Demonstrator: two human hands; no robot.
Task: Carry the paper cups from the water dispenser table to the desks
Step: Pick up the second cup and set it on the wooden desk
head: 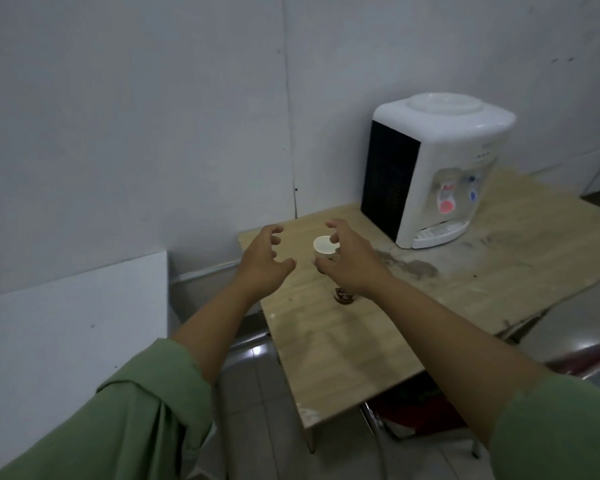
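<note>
Near the middle of the frame a white paper cup stood on the wooden tabletop, to the left of the white water dispenser that filled the upper right. Both hands reached toward the cup. The right hand was just beside it, the fingers curled over its rim and the thumb low on its near side. The grip was wide and, as far as the picture showed, it did not yet press on the cup wall. The left hand was a little to the left of the cup, apart from it, its grip also wide and holding nothing. A small dark round thing lay on the tabletop below the right wrist; what it was could not be told.

The step in hand seemed to be the pick-up, at the very start of the carrying. The next move probably called for a gentle closing around the cup, because thin paper bends easily, and for keeping it upright in case there was water inside. Whether the cup was full could not be seen. No desks were in view.
</note>
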